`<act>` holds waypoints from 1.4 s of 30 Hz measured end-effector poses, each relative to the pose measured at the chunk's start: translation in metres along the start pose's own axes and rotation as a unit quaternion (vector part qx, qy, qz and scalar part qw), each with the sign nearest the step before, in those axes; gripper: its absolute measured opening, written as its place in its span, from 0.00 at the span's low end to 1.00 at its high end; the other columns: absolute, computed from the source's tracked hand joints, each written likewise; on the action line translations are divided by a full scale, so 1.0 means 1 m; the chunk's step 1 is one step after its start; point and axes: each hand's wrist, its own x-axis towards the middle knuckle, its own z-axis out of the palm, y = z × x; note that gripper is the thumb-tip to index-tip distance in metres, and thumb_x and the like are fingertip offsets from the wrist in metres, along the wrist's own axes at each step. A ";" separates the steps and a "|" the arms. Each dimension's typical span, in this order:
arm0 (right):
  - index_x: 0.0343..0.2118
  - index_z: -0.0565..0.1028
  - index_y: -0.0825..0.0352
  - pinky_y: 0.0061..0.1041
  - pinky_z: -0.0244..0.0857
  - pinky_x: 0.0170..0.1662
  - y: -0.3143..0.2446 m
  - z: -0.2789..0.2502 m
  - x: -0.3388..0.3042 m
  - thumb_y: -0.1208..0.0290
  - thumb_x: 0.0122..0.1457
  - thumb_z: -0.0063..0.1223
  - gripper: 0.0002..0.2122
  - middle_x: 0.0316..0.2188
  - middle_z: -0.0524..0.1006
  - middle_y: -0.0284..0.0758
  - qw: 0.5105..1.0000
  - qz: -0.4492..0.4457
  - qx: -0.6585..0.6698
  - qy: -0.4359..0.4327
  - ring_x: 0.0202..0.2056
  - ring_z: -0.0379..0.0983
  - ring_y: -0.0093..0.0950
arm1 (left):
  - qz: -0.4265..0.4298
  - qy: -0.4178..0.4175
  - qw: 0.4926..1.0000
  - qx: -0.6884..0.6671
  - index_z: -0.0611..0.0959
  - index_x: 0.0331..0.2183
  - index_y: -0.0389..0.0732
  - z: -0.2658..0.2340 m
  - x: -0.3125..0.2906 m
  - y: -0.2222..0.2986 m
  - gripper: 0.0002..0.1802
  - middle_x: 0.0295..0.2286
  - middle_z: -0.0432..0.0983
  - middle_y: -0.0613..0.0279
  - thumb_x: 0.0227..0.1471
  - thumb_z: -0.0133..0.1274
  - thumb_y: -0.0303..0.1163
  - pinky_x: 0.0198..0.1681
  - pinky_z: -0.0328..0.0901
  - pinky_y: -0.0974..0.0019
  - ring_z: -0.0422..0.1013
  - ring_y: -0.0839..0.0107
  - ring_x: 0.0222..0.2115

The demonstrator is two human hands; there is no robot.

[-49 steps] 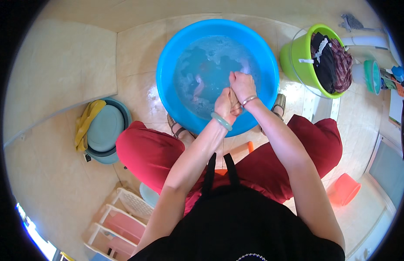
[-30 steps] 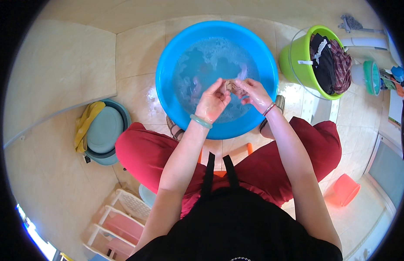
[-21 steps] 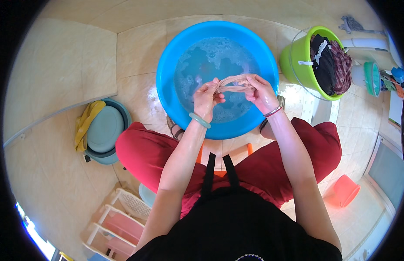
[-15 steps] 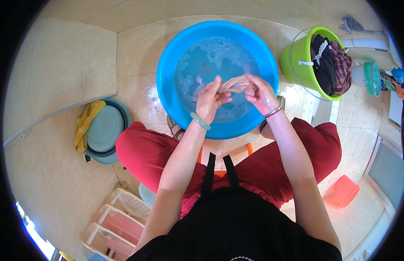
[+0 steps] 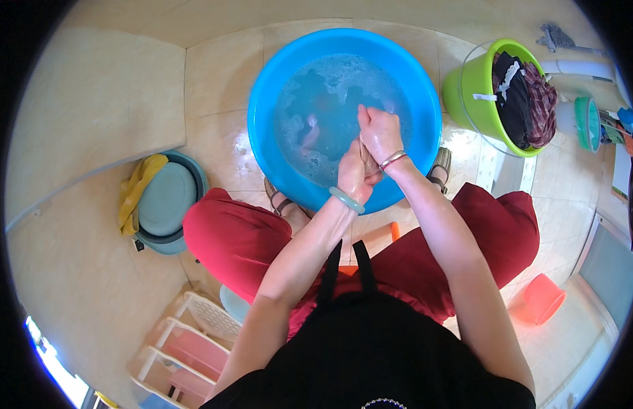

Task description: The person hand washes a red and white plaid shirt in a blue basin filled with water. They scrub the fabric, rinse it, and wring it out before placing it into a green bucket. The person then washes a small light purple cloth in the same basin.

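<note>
Over the near right part of a round blue basin (image 5: 260,109), my two hands are pressed together, one beyond the other. My right hand (image 5: 380,133) is a closed fist on the far side. Against it from the near side, my left hand (image 5: 354,169) is closed too, with a pale green bangle on its wrist. A thin beige cloth is squeezed between them, almost wholly hidden by the fingers. Cloudy, sudsy water (image 5: 333,112) fills the basin. Something pale (image 5: 311,133) shows in the water left of my hands; its kind is unclear.
A green bucket (image 5: 466,102) of dark and plaid clothes stands right of the basin. At left are stacked grey-green basins (image 5: 168,198) with a yellow cloth (image 5: 136,187) over the edge. A pink bucket (image 5: 543,300) and a white rack (image 5: 183,347) stand nearer me.
My hands have come together from holding the beige cloth stretched between them. The right hand has moved left over the left one, and the cloth is now bunched inside the grip.
</note>
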 end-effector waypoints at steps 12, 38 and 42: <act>0.24 0.71 0.71 0.34 0.64 0.24 0.027 -0.002 -0.008 0.68 0.55 0.51 0.11 0.16 0.71 0.45 0.999 0.003 0.019 -0.043 0.19 0.69 0.43 | -0.004 0.076 0.997 -0.020 0.69 0.25 0.46 0.028 -0.019 0.009 0.13 0.17 0.63 0.69 0.60 0.39 0.40 0.12 0.42 0.74 0.51 0.81 0.11; 0.24 0.72 0.63 0.34 0.66 0.21 -0.053 -0.004 -0.073 0.64 0.55 0.51 0.09 0.17 0.73 0.41 0.981 -0.193 0.035 -0.010 0.19 0.72 0.40 | 0.057 0.038 0.986 -0.155 0.71 0.27 0.46 -0.040 0.015 0.002 0.15 0.16 0.64 0.69 0.59 0.44 0.45 0.17 0.53 0.74 0.60 0.76 0.15; 0.19 0.73 0.66 0.41 0.65 0.23 0.011 0.012 -0.012 0.63 0.59 0.45 0.15 0.17 0.73 0.46 0.998 0.052 0.014 -0.017 0.20 0.71 0.45 | -0.011 0.050 0.998 -0.040 0.70 0.30 0.49 -0.005 0.004 -0.011 0.11 0.17 0.62 0.72 0.60 0.38 0.43 0.16 0.52 0.74 0.59 0.79 0.15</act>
